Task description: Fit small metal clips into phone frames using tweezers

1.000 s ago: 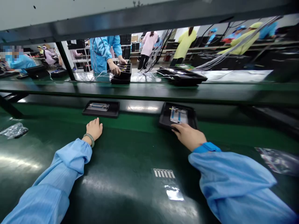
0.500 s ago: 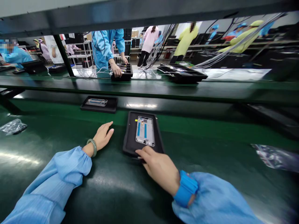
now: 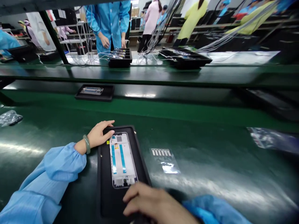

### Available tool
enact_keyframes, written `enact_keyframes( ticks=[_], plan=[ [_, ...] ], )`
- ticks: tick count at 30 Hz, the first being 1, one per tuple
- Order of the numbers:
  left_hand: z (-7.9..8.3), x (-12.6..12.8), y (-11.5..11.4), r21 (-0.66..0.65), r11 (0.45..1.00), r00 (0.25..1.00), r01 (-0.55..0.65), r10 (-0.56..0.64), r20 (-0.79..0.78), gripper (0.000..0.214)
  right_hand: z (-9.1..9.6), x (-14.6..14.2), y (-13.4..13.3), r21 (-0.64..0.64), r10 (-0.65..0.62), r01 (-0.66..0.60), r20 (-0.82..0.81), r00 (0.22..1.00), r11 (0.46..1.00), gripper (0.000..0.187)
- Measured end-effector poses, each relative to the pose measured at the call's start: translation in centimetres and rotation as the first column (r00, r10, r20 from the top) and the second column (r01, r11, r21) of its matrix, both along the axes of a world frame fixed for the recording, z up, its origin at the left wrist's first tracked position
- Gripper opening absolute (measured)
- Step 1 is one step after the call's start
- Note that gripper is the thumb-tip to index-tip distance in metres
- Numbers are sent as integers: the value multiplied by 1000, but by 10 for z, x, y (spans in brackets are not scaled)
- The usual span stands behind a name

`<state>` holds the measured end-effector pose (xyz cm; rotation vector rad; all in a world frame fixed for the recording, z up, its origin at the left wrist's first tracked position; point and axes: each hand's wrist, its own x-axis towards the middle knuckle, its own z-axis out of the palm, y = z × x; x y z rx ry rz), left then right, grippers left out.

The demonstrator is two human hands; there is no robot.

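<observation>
The left hand lies open on the far left corner of the tray — the right hand grips its near edge, by the phone frame.

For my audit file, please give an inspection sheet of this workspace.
Surface: glossy dark green bench.
Job's things: black tray holding a phone frame, lying flat.
Clutter: label strip beside the tray; plastic bags far left and right.
Hands: left hand flat on tray's far corner; right hand over its near end, grip hidden.
Cables: bundles hang over the far bench.
Surroundings: second tray farther back; co-worker in blue coat opposite.
</observation>
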<state>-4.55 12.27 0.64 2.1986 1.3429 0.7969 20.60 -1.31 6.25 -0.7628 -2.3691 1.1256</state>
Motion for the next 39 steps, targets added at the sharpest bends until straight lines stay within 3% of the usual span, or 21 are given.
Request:
enact_keyframes(
  ticks=[1, 3, 4, 6, 8, 10, 13, 16, 18, 22, 24, 28, 31, 35, 39],
  plan=[
    [3, 1, -6, -3, 1000, 1000, 19, -19, -12, 40, 5, 10, 8, -121, -133, 127, -46, 990, 985, 18],
    [8, 4, -17, -19, 998, 997, 61, -61, -46, 34, 6, 34, 26, -217, -435, 403, -127, 892, 889, 41],
    [11, 5, -20, -27, 996, 994, 80, -81, -67, 32, 2, 46, 34, -235, -576, 534, -181, 797, 812, 50],
    [17, 9, -24, -34, 994, 987, 104, -107, -120, 30, -12, 69, 47, -317, -804, 740, -184, 566, 593, 52],
    [23, 16, -25, -18, 993, 977, 113, -115, -177, 34, -28, 86, 54, -316, -873, 814, -166, 459, 488, 51],
    [30, 30, -28, 7, 990, 964, 144, -138, -226, 36, -39, 97, 58, -277, -889, 845, -166, 427, 457, 43],
    [42, 65, -36, 26, 965, 928, 260, -242, -285, 32, -46, 102, 62, -208, -892, 869, -153, 425, 449, 38],
    [49, 108, -46, 46, 925, 839, 378, -321, -440, 31, -47, 100, 64, -120, -889, 883, -125, 441, 454, 40],
    [47, 135, -50, 48, 925, 798, 377, -298, -524, 33, -47, 98, 63, -95, -882, 880, -136, 452, 465, 39],
    [31, 167, -49, 50, 945, 791, 322, -240, -563, 40, -48, 100, 59, -24, -870, 877, -144, 472, 480, 33],
    [24, 173, -49, 46, 952, 793, 302, -224, -566, 39, -48, 104, 59, 65, -853, 861, -111, 509, 505, 30],
    [19, 173, -52, 30, 959, 806, 282, -220, -550, 36, -52, 109, 61, 246, -722, 708, -45, 690, 662, 24],
    [22, 172, -53, 6, 961, 822, 276, -232, -520, 32, -57, 111, 61, 268, -654, 617, 71, 753, 740, 28],
    [24, 170, -49, -52, 966, 869, 254, -252, -427, 16, -59, 111, 60, 226, -625, 589, 150, 766, 776, 35],
    [28, 164, -45, -134, 964, 938, 229, -255, -234, 14, -52, 110, 59, 123, -613, 604, 48, 789, 788, 32]
  ],
)
